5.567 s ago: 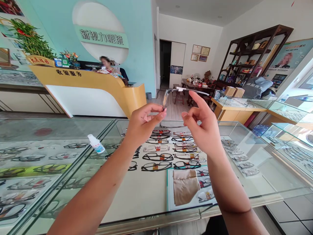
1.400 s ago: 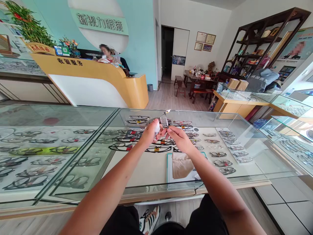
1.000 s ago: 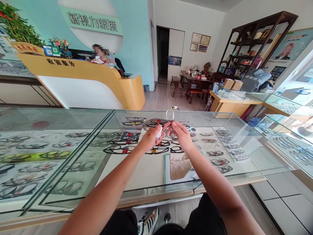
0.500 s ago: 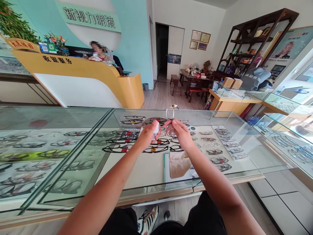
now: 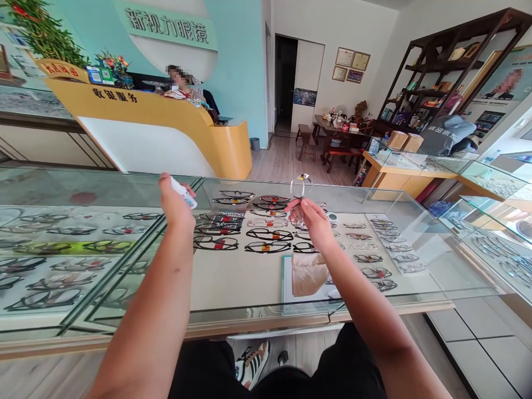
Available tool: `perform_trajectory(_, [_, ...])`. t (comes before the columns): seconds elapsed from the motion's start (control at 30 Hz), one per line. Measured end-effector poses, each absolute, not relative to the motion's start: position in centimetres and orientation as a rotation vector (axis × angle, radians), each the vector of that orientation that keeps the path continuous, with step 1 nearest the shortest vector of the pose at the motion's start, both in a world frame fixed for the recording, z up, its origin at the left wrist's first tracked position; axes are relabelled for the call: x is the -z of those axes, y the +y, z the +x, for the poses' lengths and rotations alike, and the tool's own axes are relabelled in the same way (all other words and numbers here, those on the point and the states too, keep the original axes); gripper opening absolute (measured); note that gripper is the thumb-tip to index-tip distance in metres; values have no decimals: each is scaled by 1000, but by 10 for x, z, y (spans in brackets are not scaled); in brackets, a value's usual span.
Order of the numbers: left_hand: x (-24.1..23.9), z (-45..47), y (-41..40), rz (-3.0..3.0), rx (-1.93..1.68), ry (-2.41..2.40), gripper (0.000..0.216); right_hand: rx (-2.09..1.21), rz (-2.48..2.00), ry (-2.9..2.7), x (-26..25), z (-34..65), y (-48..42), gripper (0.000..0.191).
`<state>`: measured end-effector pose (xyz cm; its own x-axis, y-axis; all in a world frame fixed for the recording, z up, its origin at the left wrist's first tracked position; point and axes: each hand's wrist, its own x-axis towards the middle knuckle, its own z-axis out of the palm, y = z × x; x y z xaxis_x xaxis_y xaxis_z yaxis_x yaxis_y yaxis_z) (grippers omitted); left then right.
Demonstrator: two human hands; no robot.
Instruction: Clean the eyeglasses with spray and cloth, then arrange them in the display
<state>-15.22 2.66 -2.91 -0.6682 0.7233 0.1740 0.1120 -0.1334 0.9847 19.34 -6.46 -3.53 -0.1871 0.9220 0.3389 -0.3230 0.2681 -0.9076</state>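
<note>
The left hand (image 5: 177, 208) grips a white bottle (image 5: 184, 194), the right hand (image 5: 315, 217) pinches the glasses (image 5: 297, 187) above the table (image 5: 241, 282) — seemingly a holding step, the next move calling for careful grip.

That bottle (image 5: 179, 189) on the left is white, its label (image 5: 188, 198) part blue; the glasses (image 5: 297, 187) further right show a whitish rim and a yellow tag (image 5: 305, 176). Nearer me, plain beige cloth (image 5: 306, 275). Far left, a golden-yellow counter (image 5: 235, 152) against a turquoise wall (image 5: 241, 72).
</note>
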Motion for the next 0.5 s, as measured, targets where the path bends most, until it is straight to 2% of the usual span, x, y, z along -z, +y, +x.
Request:
perform_trajectory(0.1, [36,-168,32,698,-1876,1743,45,-1250,-636,-1301,37,193,-63,42])
perform_trajectory(0.17, [42,-173,35,599,-1870,1768,40,-1242,-641,-1306,37,194,-62,41])
perform_trajectory(0.37, [55,-184,40,469,-1813,1915,46,-1229,-679,-1325,35,193,-63,45])
perform_trajectory(0.5, [59,-186,41,838,-1834,1961,46,-1228,-677,-1331,34,193,-64,46])
